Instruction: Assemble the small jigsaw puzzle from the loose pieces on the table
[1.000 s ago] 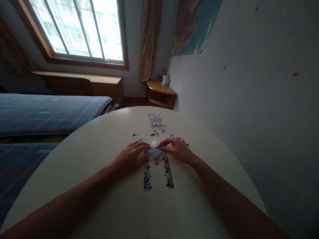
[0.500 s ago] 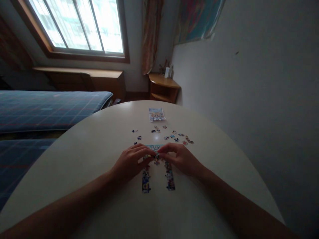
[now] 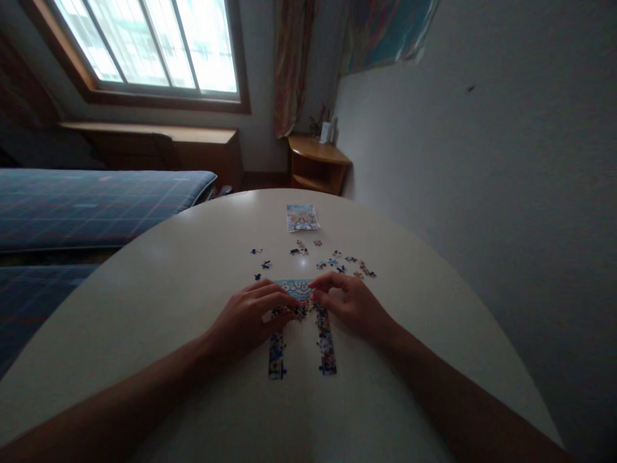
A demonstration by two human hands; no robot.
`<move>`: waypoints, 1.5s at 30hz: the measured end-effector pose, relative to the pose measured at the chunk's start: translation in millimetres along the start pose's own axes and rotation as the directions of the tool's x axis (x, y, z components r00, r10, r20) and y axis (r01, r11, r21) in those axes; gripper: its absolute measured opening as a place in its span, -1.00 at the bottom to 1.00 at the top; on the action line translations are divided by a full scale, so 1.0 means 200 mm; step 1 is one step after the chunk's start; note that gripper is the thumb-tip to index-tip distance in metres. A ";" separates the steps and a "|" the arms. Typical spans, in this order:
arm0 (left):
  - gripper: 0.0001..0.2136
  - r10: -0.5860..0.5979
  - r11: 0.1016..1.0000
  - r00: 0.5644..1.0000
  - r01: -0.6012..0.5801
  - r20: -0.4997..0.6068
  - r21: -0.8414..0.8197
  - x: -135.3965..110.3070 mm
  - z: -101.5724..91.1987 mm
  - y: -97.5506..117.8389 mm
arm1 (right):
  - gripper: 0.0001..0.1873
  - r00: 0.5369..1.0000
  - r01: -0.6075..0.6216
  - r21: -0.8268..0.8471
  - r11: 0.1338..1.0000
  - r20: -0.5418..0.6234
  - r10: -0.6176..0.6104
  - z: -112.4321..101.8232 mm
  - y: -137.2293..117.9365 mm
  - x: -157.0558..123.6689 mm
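Observation:
A partly joined jigsaw puzzle lies on the white table, with a light-blue lettered top strip and two side strips running down toward me. My left hand reaches over its upper left part, thumb and forefinger closed on a small puzzle piece at the inner edge below the lettering. Just off the top right corner is my right hand, its thumb and forefinger apart with nothing visible between them. The left fingers hide part of the left strip.
Loose puzzle pieces are scattered beyond the hands, several to the right and a few to the left. Farther back on the round table lies a printed picture packet. A plaid mattress is at the left, a wall at the right.
My right fingers have drawn apart and shifted slightly up and right from the piece between the hands, uncovering more lettering. My left hand stays at the inner edge. The view has tilted slightly.

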State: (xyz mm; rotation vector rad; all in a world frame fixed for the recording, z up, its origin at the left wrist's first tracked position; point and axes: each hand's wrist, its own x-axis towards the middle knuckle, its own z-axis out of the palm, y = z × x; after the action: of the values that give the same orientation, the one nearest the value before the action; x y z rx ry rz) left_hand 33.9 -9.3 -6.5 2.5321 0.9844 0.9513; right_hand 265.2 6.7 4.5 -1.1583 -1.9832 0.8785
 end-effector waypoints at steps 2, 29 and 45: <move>-0.87 0.005 1.000 1.000 -0.005 0.009 0.002 0.00 0.00 -0.01 | -0.87 0.998 0.017 -0.058 0.998 -0.051 -0.020 0.01 0.02 0.01; -0.89 -0.025 1.000 0.994 0.026 0.107 -0.007 0.00 0.01 0.00 | -0.85 0.937 0.325 -0.273 0.905 0.221 -0.270 0.01 0.00 -0.03; -0.94 -0.027 0.999 0.994 0.031 0.106 -0.040 0.00 0.01 0.01 | -0.96 0.886 0.462 -0.348 0.816 0.232 -0.402 -0.01 0.01 -0.03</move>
State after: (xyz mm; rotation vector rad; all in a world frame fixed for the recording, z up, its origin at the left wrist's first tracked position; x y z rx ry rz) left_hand 36.4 -10.8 -6.1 2.4986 0.9574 0.8123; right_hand 270.7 2.4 2.6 -0.7934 -2.4933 0.3378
